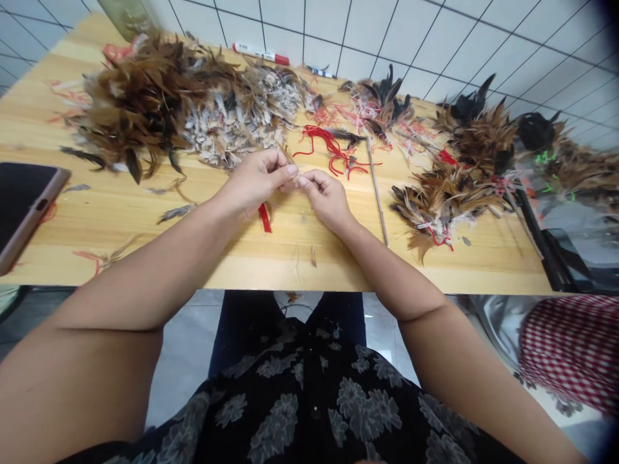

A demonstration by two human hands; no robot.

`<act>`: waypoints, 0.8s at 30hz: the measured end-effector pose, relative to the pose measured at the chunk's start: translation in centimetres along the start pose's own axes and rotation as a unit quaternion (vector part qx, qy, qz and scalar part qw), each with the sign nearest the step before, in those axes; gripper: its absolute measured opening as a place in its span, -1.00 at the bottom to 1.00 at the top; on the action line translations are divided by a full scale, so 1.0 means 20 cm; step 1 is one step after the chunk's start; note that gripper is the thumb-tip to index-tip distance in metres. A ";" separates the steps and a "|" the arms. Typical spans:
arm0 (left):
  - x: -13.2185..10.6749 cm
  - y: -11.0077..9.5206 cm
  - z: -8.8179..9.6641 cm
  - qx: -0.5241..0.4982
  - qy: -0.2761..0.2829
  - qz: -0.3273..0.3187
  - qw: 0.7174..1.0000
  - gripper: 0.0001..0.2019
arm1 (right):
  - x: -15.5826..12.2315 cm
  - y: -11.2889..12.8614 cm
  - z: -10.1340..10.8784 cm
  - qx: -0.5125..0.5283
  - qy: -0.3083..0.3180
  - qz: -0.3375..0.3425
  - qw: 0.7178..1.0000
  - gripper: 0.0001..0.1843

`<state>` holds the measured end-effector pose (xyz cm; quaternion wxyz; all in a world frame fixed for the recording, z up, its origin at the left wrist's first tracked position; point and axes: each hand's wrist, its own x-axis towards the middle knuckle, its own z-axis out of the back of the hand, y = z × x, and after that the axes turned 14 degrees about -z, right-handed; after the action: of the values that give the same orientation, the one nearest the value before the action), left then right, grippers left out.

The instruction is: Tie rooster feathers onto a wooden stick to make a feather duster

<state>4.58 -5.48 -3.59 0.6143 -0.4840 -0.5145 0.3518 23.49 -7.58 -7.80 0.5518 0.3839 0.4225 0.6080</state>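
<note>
Near the middle of the table, my left hand point(261, 174) and my right hand point(324, 193) meet, thumbs and fingertips pinched together. What lies between the fingers is too small to name; a thin brownish tip shows just above the left fingers. Below my left hand is a short red strip point(265, 218), and whether it hangs from the hand or lies on the wood I cannot tell. Loose red yarn pieces point(333, 147) lie beyond my right hand. To its right rests a thin stick point(377, 193). Behind my left hand spreads a large pile of brown feathers point(140, 96) with pale quill ends point(227, 122).
Feather bundles point(445, 193) lie at the right, near a dark-edged clear container point(575, 251). A phone point(29, 200) is at the left edge. By the tiled wall are a red-capped marker point(261, 54) and a greenish jar point(128, 19). A checked cloth point(570, 348) sits below, right.
</note>
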 end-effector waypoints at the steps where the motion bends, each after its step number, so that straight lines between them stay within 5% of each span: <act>1: 0.00 0.01 0.00 -0.003 -0.001 -0.001 1.000 -0.62 | 0.00 0.00 0.00 0.001 0.001 0.002 1.000 -0.64; 13: 0.00 0.05 0.03 -0.002 0.032 -0.027 0.999 -0.66 | 0.01 -0.03 0.00 -0.016 0.003 0.018 1.000 -0.60; 24: 0.01 0.03 0.06 0.042 0.065 -0.043 0.996 -0.77 | -0.01 0.02 -0.01 -0.058 -0.004 -0.001 0.998 -0.76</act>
<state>3.56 -4.91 -4.10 0.6811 -0.4564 -0.4787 0.3142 23.23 -7.85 -7.52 0.5754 0.3536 0.3841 0.6295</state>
